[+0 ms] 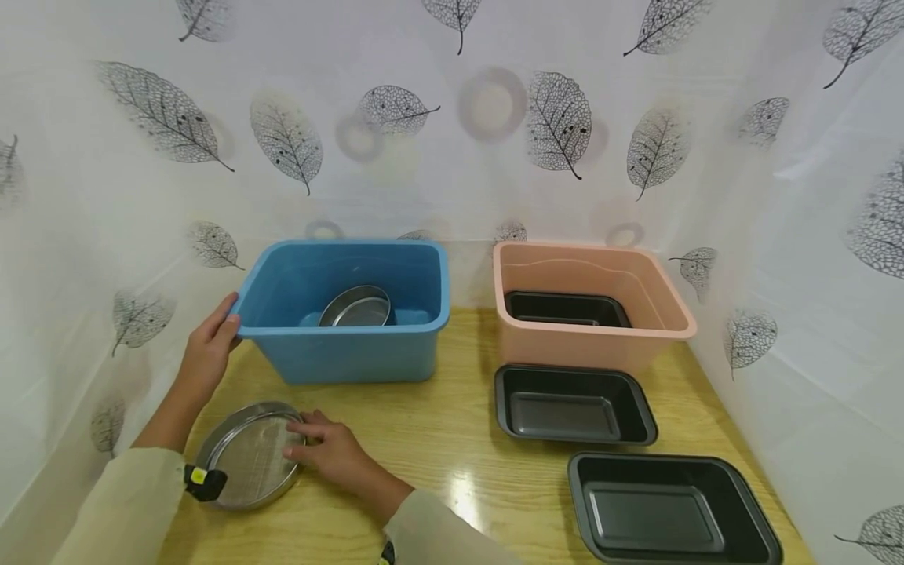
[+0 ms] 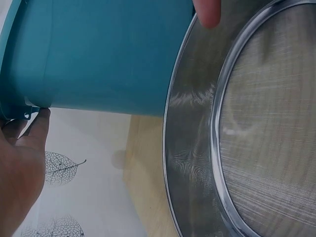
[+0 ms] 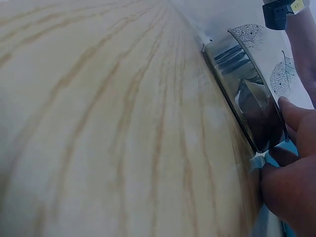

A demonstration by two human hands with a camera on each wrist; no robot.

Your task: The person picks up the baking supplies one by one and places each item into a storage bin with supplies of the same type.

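Observation:
My left hand [image 1: 209, 353] grips the rim of a blue plastic bin [image 1: 353, 355] at its near left corner; the left wrist view also shows fingers under that rim. A round metal sieve [image 1: 250, 463] with fine mesh lies on the table in front of the bin. My right hand [image 1: 339, 455] is at the sieve's right edge, its loosely bent fingers reaching over the rim. One fingertip [image 2: 208, 14] appears above the sieve's wall in the left wrist view. Inside the blue bin leans a second round sieve [image 1: 362, 308].
On the right stands a pink bin [image 1: 572, 345] holding a dark loaf pan [image 1: 565, 308]. Two more dark loaf pans, one nearer the bin [image 1: 575, 404] and one at the front [image 1: 671, 506], lie before it. A leaf-printed sheet [image 1: 424, 188] encloses the wooden table [image 1: 424, 428].

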